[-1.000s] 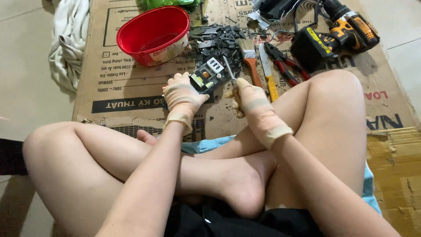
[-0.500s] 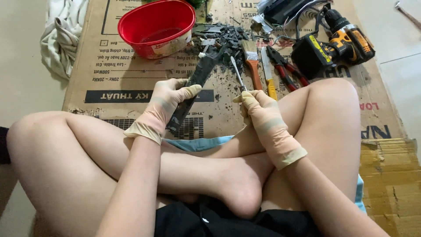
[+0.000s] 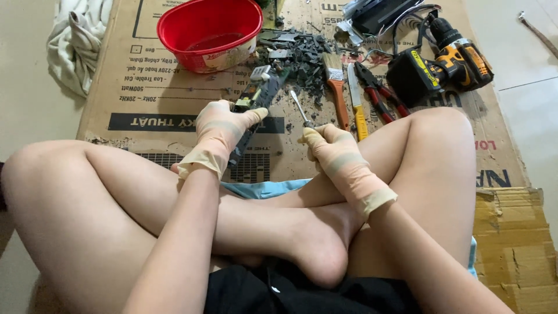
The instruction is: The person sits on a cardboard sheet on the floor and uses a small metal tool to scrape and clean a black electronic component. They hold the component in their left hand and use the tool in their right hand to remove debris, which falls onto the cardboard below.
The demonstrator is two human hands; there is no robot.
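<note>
I sit cross-legged on flattened cardboard [image 3: 174,75]. My left hand [image 3: 221,131], in a thin beige glove, grips a long narrow circuit board [image 3: 258,96] that points away from me, tilted up to the right. My right hand [image 3: 334,152], gloved the same way, is closed around a screwdriver [image 3: 301,109] whose metal shaft points up and left. The shaft's tip sits just right of the board, apart from it.
A red plastic basin [image 3: 209,32] stands at the back. Beyond the hands lie dark broken scraps [image 3: 302,52], a paintbrush [image 3: 335,81], a yellow-handled knife [image 3: 357,102], red pliers [image 3: 381,93] and a cordless drill [image 3: 447,55]. A white cloth [image 3: 72,43] lies far left.
The board has turned from a flat face-on hold between both hands to a lengthwise hold in my left hand alone. My right hand has drawn back with the screwdriver.
</note>
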